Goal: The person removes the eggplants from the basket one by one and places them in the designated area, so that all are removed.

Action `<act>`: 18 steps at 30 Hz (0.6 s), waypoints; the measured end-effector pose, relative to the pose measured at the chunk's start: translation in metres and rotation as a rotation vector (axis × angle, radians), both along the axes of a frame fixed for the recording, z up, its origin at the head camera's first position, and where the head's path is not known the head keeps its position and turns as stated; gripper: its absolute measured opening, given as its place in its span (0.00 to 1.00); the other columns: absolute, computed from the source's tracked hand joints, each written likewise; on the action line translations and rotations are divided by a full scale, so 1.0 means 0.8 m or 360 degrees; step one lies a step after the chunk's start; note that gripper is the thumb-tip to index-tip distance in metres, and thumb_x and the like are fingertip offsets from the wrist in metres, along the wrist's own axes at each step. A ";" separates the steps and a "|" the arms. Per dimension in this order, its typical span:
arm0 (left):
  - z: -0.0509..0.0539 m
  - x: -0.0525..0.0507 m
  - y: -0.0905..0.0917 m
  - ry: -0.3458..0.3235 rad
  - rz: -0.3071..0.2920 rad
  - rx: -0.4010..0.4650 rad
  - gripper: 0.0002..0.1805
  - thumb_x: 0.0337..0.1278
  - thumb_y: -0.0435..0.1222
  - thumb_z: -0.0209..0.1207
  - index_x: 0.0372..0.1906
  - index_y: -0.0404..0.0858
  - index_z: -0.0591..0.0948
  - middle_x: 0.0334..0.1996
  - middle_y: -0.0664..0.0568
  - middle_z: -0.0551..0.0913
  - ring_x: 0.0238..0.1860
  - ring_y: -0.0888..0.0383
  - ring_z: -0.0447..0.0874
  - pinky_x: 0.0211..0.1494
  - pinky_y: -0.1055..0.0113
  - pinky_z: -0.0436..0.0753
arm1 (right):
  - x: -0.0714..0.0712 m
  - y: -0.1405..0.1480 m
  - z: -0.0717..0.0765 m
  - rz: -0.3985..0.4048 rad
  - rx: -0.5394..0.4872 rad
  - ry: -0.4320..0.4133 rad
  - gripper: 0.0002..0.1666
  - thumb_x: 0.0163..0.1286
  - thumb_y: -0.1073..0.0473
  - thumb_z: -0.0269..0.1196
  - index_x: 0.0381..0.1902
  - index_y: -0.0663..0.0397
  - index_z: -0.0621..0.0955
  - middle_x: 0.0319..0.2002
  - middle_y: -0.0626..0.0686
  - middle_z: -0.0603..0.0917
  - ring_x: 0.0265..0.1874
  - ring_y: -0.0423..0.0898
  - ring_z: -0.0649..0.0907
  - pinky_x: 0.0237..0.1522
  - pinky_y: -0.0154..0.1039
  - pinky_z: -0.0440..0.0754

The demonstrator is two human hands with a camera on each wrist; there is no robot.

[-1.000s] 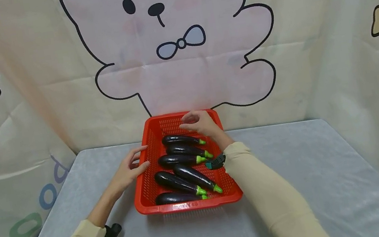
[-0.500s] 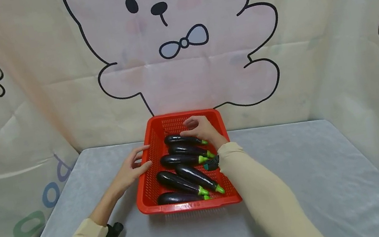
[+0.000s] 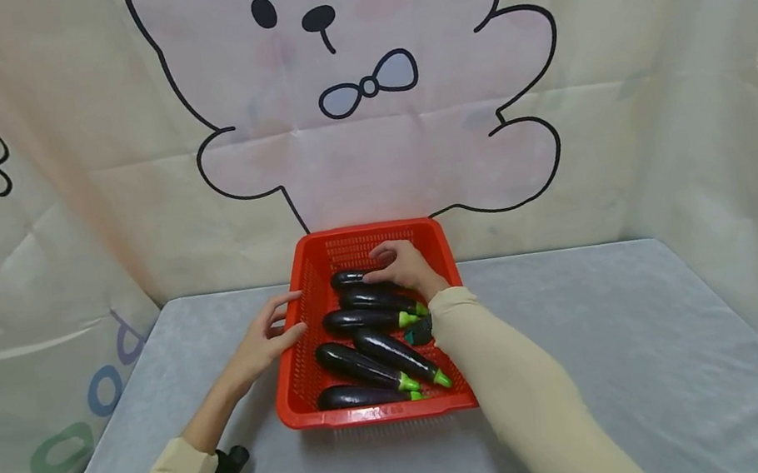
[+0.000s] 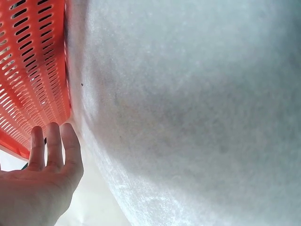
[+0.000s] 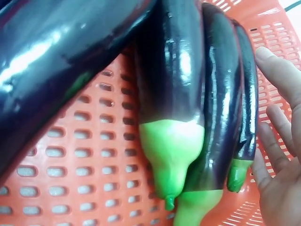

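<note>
A red plastic basket (image 3: 380, 413) holds several dark eggplants (image 3: 363, 320) with green stem ends, lying side by side. At the basket's left rim is my left hand (image 3: 255, 351), its fingers extended beside the wall; the left wrist view shows those straight fingers (image 4: 54, 146) close to the slotted side (image 4: 33, 61). My right hand (image 3: 409, 269) reaches into the basket over the farthest eggplant (image 3: 347, 278), covering its stem end in the head view. From the right wrist, the fingers (image 5: 280, 75) appear spread alongside that eggplant (image 5: 247, 94), not closed round it.
The basket stands on a grey cloth-covered table (image 3: 597, 350), near its back edge. Behind rises a pale curtain (image 3: 118, 223) with a cartoon bear print. Dark wrist cameras (image 3: 230, 463) are worn on both wrists.
My right hand has lowered from above the basket's far end to the farthest eggplant. My left hand stays at the left rim. The head view has shifted slightly.
</note>
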State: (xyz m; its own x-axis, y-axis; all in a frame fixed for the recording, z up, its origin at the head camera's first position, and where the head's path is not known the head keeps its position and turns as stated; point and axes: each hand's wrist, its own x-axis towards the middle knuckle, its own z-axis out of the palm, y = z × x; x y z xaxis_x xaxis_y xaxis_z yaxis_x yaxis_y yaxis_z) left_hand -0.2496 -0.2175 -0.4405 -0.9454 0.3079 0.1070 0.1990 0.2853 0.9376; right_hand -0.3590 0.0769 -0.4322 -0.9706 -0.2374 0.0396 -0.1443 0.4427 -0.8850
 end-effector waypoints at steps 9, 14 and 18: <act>-0.002 -0.001 -0.002 0.0012 -0.0014 0.0012 0.35 0.67 0.39 0.63 0.76 0.45 0.65 0.65 0.34 0.71 0.53 0.37 0.81 0.46 0.51 0.86 | 0.000 -0.008 -0.010 -0.0026 0.0013 -0.0055 0.26 0.61 0.61 0.77 0.56 0.60 0.84 0.53 0.57 0.84 0.51 0.54 0.81 0.55 0.47 0.80; -0.003 0.000 -0.002 0.0014 -0.0014 0.0005 0.35 0.67 0.40 0.63 0.76 0.45 0.65 0.65 0.34 0.71 0.53 0.37 0.81 0.46 0.51 0.86 | -0.001 -0.009 -0.020 -0.0074 -0.0036 -0.0132 0.21 0.61 0.60 0.76 0.52 0.54 0.87 0.47 0.53 0.85 0.46 0.54 0.81 0.53 0.47 0.80; -0.003 0.000 -0.002 0.0008 -0.0001 -0.0003 0.34 0.67 0.39 0.62 0.75 0.46 0.65 0.65 0.34 0.71 0.52 0.38 0.82 0.46 0.51 0.86 | 0.002 -0.011 -0.021 -0.0069 -0.0056 -0.0101 0.19 0.61 0.60 0.76 0.50 0.55 0.87 0.46 0.54 0.85 0.44 0.55 0.80 0.51 0.49 0.81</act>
State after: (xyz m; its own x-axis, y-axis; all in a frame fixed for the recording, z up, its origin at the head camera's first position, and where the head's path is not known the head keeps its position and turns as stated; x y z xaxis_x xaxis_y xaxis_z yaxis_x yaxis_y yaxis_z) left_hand -0.2494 -0.2187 -0.4426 -0.9446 0.3089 0.1112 0.2039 0.2866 0.9361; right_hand -0.3577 0.0683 -0.4487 -0.9807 -0.1949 -0.0150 -0.0688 0.4159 -0.9068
